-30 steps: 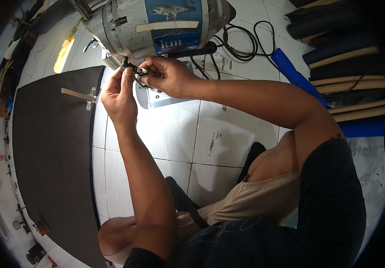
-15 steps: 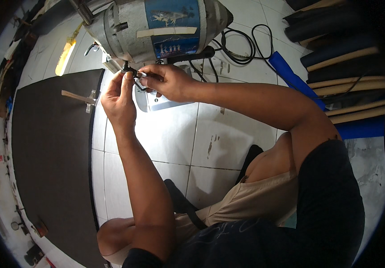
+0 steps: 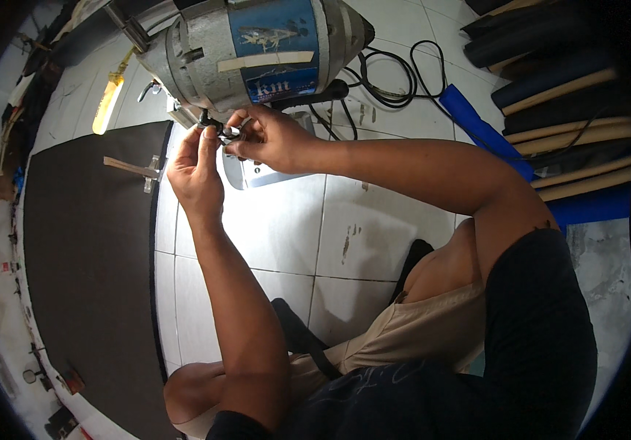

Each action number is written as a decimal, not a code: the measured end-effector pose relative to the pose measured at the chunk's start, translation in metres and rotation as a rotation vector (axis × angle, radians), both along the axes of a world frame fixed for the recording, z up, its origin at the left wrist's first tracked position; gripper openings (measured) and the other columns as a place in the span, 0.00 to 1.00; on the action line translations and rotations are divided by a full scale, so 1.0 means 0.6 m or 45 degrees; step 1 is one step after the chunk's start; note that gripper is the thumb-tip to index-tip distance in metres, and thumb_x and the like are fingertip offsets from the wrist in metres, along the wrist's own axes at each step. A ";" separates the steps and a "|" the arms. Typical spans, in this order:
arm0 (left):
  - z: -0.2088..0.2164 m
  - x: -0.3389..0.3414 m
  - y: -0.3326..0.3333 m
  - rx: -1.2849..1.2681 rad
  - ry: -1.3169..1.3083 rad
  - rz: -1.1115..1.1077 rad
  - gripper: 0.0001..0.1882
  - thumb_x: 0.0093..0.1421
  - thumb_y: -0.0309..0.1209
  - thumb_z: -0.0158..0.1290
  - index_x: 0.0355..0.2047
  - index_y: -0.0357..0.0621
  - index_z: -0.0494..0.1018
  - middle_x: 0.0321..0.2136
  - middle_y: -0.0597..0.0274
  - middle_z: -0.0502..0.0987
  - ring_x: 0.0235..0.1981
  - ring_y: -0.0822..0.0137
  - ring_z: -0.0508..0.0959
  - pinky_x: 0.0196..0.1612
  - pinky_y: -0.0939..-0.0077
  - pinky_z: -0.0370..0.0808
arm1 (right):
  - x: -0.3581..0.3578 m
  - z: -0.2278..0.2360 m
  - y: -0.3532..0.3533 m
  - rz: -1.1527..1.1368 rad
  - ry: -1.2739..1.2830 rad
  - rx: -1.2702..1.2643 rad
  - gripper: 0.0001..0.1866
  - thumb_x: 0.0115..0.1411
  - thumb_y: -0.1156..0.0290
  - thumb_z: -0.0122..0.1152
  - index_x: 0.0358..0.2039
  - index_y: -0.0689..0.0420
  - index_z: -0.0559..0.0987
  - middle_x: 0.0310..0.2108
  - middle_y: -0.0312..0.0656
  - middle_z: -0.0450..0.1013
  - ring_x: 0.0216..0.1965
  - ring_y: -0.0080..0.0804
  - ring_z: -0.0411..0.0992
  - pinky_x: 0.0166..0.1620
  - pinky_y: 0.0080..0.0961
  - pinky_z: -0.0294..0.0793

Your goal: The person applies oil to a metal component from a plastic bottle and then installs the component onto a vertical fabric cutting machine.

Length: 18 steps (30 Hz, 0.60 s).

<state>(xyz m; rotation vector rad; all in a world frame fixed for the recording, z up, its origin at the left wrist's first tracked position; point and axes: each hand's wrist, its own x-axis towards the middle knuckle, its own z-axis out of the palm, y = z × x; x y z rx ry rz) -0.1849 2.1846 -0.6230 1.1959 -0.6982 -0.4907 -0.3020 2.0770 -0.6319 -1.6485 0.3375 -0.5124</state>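
Observation:
A straight-knife cloth cutting machine (image 3: 213,73), with a grey motor housing and a blue label, stands before me at the top of the view. My left hand (image 3: 197,172) pinches a small black fitting (image 3: 211,122) just under the housing, thumb uppermost. Close beside it, my right hand (image 3: 275,139) has its thumb and fingers curled around a small shiny metal piece (image 3: 230,133), whose exact kind I cannot make out. Below the fingers shows part of the machine's pale base plate (image 3: 260,176).
A dark fabric stack (image 3: 92,257) lies at left, with a clear clip (image 3: 152,174) on its edge. Beyond it is a yellow-handled screwdriver (image 3: 108,106). A black cable (image 3: 396,99) coils behind the machine; fabric rolls (image 3: 550,95) lie at right.
The fingers of my right hand have shifted and parted slightly around the shiny metal piece, which shows more now. The left hand keeps its pinch. The whole view has moved a little.

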 end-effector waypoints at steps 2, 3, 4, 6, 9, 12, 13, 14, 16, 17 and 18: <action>-0.001 0.001 0.002 0.015 0.006 0.009 0.13 0.65 0.27 0.56 0.44 0.27 0.76 0.35 0.58 0.80 0.36 0.74 0.78 0.43 0.80 0.75 | -0.001 0.008 -0.003 0.040 0.107 0.006 0.16 0.65 0.66 0.59 0.50 0.56 0.69 0.30 0.37 0.73 0.30 0.20 0.71 0.32 0.20 0.71; -0.002 0.003 0.002 0.009 -0.001 0.008 0.13 0.65 0.27 0.56 0.44 0.27 0.76 0.35 0.58 0.80 0.36 0.74 0.78 0.43 0.80 0.75 | -0.001 0.014 -0.004 0.060 0.162 0.010 0.16 0.66 0.67 0.58 0.51 0.56 0.68 0.33 0.38 0.75 0.32 0.20 0.73 0.33 0.19 0.73; -0.003 0.005 0.003 0.003 -0.008 0.007 0.13 0.65 0.27 0.56 0.45 0.27 0.76 0.35 0.58 0.80 0.36 0.73 0.78 0.43 0.80 0.75 | -0.001 0.019 -0.002 0.061 0.153 0.058 0.16 0.66 0.67 0.58 0.51 0.56 0.68 0.34 0.39 0.75 0.33 0.20 0.74 0.33 0.19 0.73; -0.002 0.004 0.003 -0.009 0.003 0.002 0.13 0.65 0.27 0.56 0.45 0.27 0.76 0.36 0.58 0.80 0.36 0.73 0.78 0.44 0.80 0.75 | -0.002 0.024 0.005 0.059 0.137 0.153 0.15 0.67 0.66 0.57 0.51 0.56 0.69 0.36 0.39 0.75 0.36 0.22 0.76 0.33 0.20 0.74; -0.001 0.001 0.002 -0.007 0.025 -0.007 0.14 0.65 0.27 0.56 0.45 0.27 0.75 0.36 0.58 0.80 0.37 0.73 0.78 0.44 0.80 0.75 | -0.003 0.022 0.006 0.117 0.159 0.145 0.15 0.67 0.65 0.56 0.52 0.55 0.70 0.39 0.38 0.75 0.40 0.23 0.77 0.34 0.20 0.75; -0.002 0.006 0.003 0.023 0.008 0.000 0.14 0.65 0.28 0.56 0.45 0.28 0.76 0.36 0.58 0.80 0.37 0.73 0.78 0.45 0.79 0.75 | -0.003 0.022 0.001 0.057 0.137 0.084 0.16 0.69 0.64 0.54 0.54 0.56 0.71 0.40 0.37 0.75 0.41 0.23 0.76 0.35 0.20 0.76; -0.002 0.003 0.003 0.028 0.018 0.008 0.14 0.65 0.28 0.56 0.45 0.28 0.76 0.36 0.58 0.80 0.37 0.73 0.78 0.45 0.79 0.75 | -0.003 0.022 0.003 0.066 0.137 0.108 0.16 0.69 0.64 0.54 0.53 0.56 0.71 0.41 0.37 0.76 0.41 0.23 0.76 0.35 0.21 0.77; -0.002 0.001 0.003 0.032 0.028 0.015 0.14 0.65 0.28 0.56 0.45 0.28 0.76 0.36 0.58 0.80 0.37 0.73 0.78 0.45 0.79 0.75 | -0.003 0.022 0.005 0.075 0.138 0.131 0.16 0.69 0.63 0.53 0.52 0.56 0.71 0.41 0.38 0.76 0.41 0.24 0.76 0.35 0.22 0.77; -0.001 0.005 0.003 0.022 0.009 0.002 0.14 0.65 0.28 0.56 0.45 0.28 0.76 0.36 0.58 0.80 0.37 0.73 0.78 0.45 0.80 0.75 | -0.004 0.022 0.005 0.087 0.138 0.125 0.15 0.69 0.63 0.53 0.52 0.57 0.71 0.41 0.38 0.76 0.41 0.24 0.77 0.36 0.23 0.78; -0.001 0.006 0.003 0.017 0.000 -0.005 0.14 0.65 0.28 0.56 0.45 0.28 0.76 0.36 0.58 0.80 0.37 0.73 0.78 0.44 0.80 0.75 | -0.004 0.023 0.003 0.089 0.137 0.095 0.15 0.69 0.63 0.53 0.52 0.57 0.71 0.41 0.38 0.76 0.41 0.24 0.77 0.36 0.23 0.78; 0.000 0.005 0.004 0.021 -0.005 -0.002 0.14 0.65 0.28 0.56 0.45 0.28 0.76 0.36 0.58 0.80 0.37 0.73 0.78 0.44 0.80 0.75 | -0.004 0.025 0.003 0.093 0.135 0.067 0.15 0.69 0.63 0.53 0.51 0.58 0.71 0.41 0.38 0.76 0.41 0.24 0.76 0.36 0.23 0.78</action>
